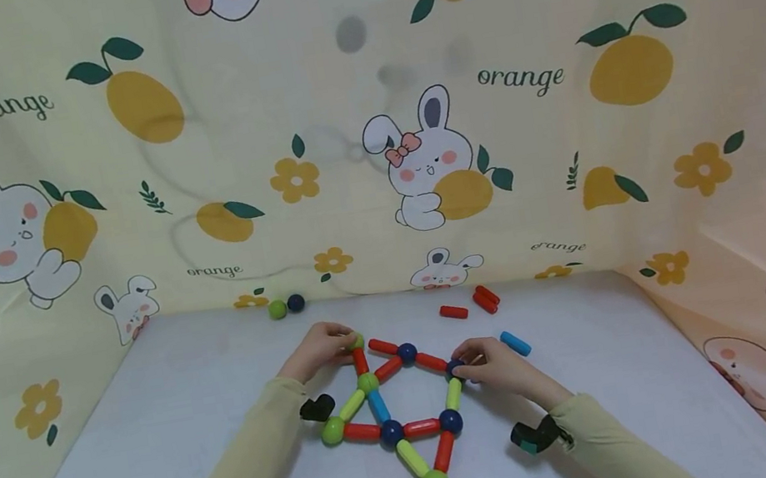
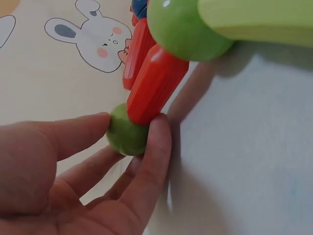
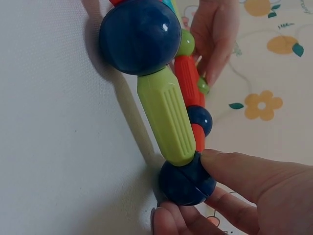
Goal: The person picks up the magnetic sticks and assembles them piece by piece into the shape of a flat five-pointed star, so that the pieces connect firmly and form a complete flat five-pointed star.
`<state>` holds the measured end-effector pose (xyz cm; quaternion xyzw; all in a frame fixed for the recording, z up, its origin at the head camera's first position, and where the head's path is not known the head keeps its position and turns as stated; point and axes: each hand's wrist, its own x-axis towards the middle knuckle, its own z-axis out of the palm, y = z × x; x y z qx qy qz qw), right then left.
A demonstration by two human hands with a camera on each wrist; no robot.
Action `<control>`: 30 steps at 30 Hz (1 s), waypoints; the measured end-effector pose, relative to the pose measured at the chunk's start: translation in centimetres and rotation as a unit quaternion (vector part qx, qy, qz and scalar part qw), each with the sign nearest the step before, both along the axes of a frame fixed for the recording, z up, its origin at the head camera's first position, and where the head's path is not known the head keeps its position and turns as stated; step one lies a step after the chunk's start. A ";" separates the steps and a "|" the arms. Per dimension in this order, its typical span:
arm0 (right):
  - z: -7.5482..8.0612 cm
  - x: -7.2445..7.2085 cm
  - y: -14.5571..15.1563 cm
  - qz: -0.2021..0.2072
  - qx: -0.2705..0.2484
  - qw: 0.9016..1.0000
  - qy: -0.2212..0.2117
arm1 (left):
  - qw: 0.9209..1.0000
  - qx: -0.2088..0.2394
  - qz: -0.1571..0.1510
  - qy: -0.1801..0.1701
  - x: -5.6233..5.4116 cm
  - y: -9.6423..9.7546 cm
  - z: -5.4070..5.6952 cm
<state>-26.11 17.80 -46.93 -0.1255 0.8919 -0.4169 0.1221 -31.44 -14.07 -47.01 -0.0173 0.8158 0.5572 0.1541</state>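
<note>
A flat frame of colored rods and balls lies on the white table. My left hand [image 1: 322, 347] pinches a green ball [image 2: 126, 139] at its far left corner, where a red rod [image 2: 157, 83] joins it to another green ball [image 1: 367, 382]. On the other side my right hand [image 1: 494, 368] grips a dark blue ball [image 3: 188, 182] between thumb and fingers. From that ball a light green rod [image 3: 166, 117] runs to a second blue ball [image 3: 141, 36]. At the back, a red rod [image 1: 382, 346] on a blue ball [image 1: 407, 352] points toward the left hand, its free end apart from the held green ball.
Behind the frame lie loose red rods [image 1: 453, 312], and a blue rod [image 1: 515, 343] is right of them. A loose green ball [image 1: 276, 309] and dark blue ball [image 1: 296, 303] sit at the back left. A printed cloth [image 1: 331, 112] hangs behind the table.
</note>
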 end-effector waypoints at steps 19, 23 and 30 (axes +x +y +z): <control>-0.5 -0.3 0.2 0.007 0.001 1.000 0.003 | 1.000 -0.021 0.005 0.022 -0.1 0.4 -0.1; -0.6 -0.4 0.2 0.011 0.001 1.000 0.001 | 1.000 0.001 -0.021 0.013 0.3 -0.2 0.0; -0.5 -0.2 0.2 0.000 -0.003 1.000 -0.005 | 0.996 0.041 -0.075 -0.009 2.6 -2.7 0.9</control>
